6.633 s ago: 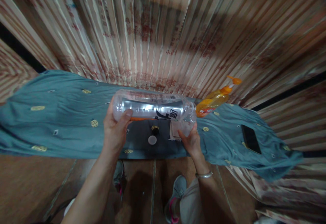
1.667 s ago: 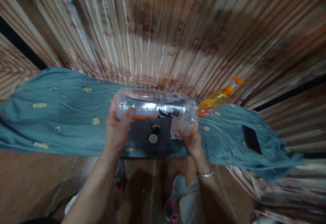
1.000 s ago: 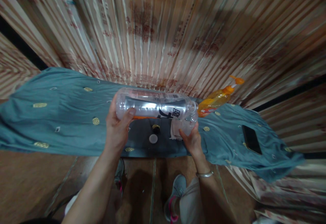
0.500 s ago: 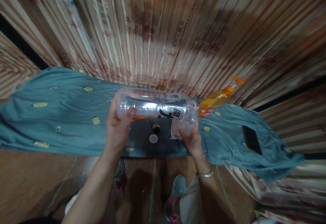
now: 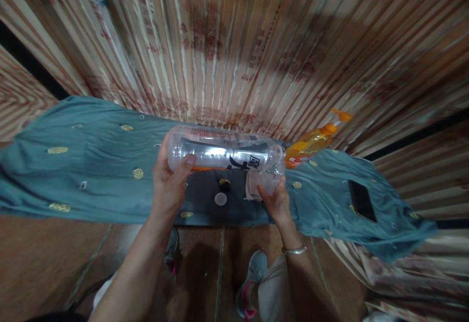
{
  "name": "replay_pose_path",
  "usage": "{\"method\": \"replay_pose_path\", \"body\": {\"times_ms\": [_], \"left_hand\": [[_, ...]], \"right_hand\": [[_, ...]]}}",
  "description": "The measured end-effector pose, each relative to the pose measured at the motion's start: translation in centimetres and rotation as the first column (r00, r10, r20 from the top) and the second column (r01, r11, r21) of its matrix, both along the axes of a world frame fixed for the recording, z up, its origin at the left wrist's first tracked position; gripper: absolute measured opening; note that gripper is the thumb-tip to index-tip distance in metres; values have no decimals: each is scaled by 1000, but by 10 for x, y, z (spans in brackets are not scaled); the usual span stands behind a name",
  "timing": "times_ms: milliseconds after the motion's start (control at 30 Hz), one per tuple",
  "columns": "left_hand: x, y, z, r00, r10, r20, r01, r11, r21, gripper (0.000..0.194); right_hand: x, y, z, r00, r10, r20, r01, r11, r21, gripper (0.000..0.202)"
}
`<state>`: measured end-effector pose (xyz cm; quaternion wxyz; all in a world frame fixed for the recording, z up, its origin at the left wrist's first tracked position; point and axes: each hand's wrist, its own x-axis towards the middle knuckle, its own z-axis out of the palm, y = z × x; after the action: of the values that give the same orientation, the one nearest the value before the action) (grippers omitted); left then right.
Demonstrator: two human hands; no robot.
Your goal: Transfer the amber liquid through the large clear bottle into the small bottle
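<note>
My left hand [image 5: 171, 168] grips the base end of a large clear plastic bottle [image 5: 220, 151] with a silver label and black characters. The bottle lies nearly level, its neck toward the right. Closed around a small clear bottle [image 5: 271, 180], my right hand [image 5: 276, 199] keeps it below the large one's neck. The two mouths meet or nearly meet; contact is hard to make out. Beneath them, a white round cap [image 5: 220, 199] and a small black cap [image 5: 224, 185] lie on the cloth. A folded pale tissue [image 5: 252, 187] sits partly behind the small bottle.
A yellow pump bottle [image 5: 309, 146] with an orange top stands just right of the bottle necks. Farther right lies a black phone [image 5: 362, 200]. Green patterned cloth [image 5: 106, 165] covers the narrow table, with a pleated curtain [image 5: 227, 58] behind it.
</note>
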<state>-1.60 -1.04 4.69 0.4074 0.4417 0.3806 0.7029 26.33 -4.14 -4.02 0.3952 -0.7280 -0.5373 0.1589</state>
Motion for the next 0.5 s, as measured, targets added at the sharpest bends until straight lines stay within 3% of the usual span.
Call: {"method": "replay_pose_path", "body": {"times_ms": [500], "left_hand": [[0,0,-1,1000,-10,-7,10,999,34,60]], "right_hand": [[-3,0,9,1000,-8,-7,8,999,-53,83]]}}
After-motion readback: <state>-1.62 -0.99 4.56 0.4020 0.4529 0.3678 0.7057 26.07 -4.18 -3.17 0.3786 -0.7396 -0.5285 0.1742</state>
